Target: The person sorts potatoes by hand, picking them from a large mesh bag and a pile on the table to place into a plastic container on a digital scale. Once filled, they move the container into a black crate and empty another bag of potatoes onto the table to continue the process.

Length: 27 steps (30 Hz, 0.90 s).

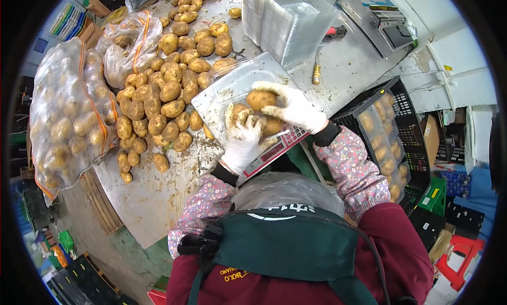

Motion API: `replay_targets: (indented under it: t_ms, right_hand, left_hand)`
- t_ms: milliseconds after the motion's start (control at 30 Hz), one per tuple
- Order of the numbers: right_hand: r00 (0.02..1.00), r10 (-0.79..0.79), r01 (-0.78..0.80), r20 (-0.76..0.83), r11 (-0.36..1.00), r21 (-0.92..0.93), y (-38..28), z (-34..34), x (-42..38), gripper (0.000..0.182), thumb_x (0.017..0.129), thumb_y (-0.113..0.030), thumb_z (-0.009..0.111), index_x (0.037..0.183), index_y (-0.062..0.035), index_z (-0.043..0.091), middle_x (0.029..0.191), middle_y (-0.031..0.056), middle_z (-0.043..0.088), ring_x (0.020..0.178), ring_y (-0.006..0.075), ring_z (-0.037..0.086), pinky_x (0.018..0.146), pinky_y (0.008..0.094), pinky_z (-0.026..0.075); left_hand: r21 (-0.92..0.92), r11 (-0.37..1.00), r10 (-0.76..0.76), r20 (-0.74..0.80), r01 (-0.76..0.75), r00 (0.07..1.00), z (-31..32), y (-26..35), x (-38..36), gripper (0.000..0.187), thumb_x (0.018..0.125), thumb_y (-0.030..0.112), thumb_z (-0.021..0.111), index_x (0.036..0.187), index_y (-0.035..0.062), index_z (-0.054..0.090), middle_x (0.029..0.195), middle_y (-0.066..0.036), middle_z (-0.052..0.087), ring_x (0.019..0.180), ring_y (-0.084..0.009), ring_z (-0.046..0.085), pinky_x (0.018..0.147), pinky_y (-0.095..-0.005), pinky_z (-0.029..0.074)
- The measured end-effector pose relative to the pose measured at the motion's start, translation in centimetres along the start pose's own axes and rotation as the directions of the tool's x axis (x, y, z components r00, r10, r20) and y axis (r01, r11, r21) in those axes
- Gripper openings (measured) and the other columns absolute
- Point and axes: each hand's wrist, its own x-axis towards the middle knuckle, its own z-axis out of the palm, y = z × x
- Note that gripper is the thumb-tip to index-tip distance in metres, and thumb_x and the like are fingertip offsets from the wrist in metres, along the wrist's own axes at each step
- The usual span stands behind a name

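My right hand (296,108), in a dirty white glove, grips a brown potato (261,99) between thumb and fingers above the scale. My left hand (242,141), gloved the same way, has its fingers curled over another potato (240,113) close beside it. A further potato (272,125) lies between the hands, partly covered. Beneath them is a weighing scale (266,156) with a red and white keypad panel. Clear plastic shows around the potatoes on its platform, but its outline is hard to make out.
Loose potatoes (161,96) are heaped left of the scale, beside a full mesh sack (66,120). Stacked clear plastic containers (290,25) stand behind. A knife (317,67) lies on the metal table (142,205). At right, a black crate (409,131) holds packed potatoes.
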Motion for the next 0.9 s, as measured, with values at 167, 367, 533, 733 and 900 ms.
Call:
replay_targets:
  t_ms: [167, 367, 533, 733, 900]
  right_hand:
    - [0.979, -0.187, 0.138, -0.076, 0.894, -0.426, -0.2, 0.0, -0.7, 0.026, 0.088, -0.008, 0.062, 0.113, -0.0076, 0.067, 0.109, 0.015, 0.068, 0.102, 0.0303, 0.064, 0.093, 0.0357, 0.049]
    - [0.833, 0.114, -0.097, -0.542, 0.993, 0.061, 3.6, -1.8, -3.7, 0.022, 0.096, -0.01, 0.058, 0.112, 0.0027, 0.066, 0.106, 0.0074, 0.07, 0.097, 0.0123, 0.062, 0.089, 0.0259, 0.048]
    - [0.861, 0.469, -0.372, -0.197, 0.845, 0.385, 4.6, -3.7, -7.2, 0.033, 0.099, -0.03, 0.056, 0.101, -0.0003, 0.069, 0.09, 0.0063, 0.071, 0.076, 0.0092, 0.063, 0.069, 0.022, 0.05]
    - [0.824, 0.564, -0.502, 0.06, 0.677, 0.538, 2.9, -1.7, -9.6, 0.027, 0.091, -0.025, 0.069, 0.102, -0.0001, 0.07, 0.084, 0.0071, 0.072, 0.072, 0.0122, 0.066, 0.067, 0.0241, 0.054]
    - [0.812, 0.583, -0.468, -0.015, 0.667, 0.579, 3.1, -0.5, -9.5, 0.021, 0.09, -0.014, 0.069, 0.104, 0.0018, 0.068, 0.088, 0.0093, 0.072, 0.075, 0.0126, 0.066, 0.069, 0.0248, 0.053]
  left_hand:
    - [-0.191, 0.967, -0.234, -0.383, 0.171, 0.894, -2.5, -1.9, -0.2, 0.03, 0.079, 0.023, 0.075, 0.1, 0.0054, 0.062, 0.101, -0.014, 0.06, 0.099, -0.0302, 0.056, 0.093, -0.0434, 0.037]
    - [-0.951, -0.242, -0.696, 0.308, 0.191, 0.648, -1.2, -9.5, 0.3, 0.06, 0.099, 0.046, 0.049, 0.139, 0.0015, 0.046, 0.133, -0.015, 0.055, 0.118, -0.0218, 0.054, 0.105, -0.0351, 0.038]
    - [-0.834, 0.306, -0.594, 0.21, 0.459, 0.777, -5.6, -4.3, -0.5, 0.035, 0.094, 0.025, 0.062, 0.121, 0.0023, 0.061, 0.119, -0.008, 0.062, 0.111, -0.0191, 0.056, 0.101, -0.0343, 0.041]
    - [-0.762, -0.057, -0.763, 0.449, 0.645, 0.464, -3.3, -1.8, -7.5, 0.027, 0.089, 0.005, 0.068, 0.114, -0.0005, 0.06, 0.098, -0.007, 0.065, 0.087, -0.0142, 0.063, 0.079, -0.0291, 0.052]
    - [-0.854, -0.067, -0.783, 0.366, 0.516, 0.504, -2.5, -1.0, -7.9, 0.023, 0.091, 0.007, 0.065, 0.112, -0.0011, 0.061, 0.092, -0.007, 0.066, 0.076, -0.0151, 0.065, 0.068, -0.028, 0.053]
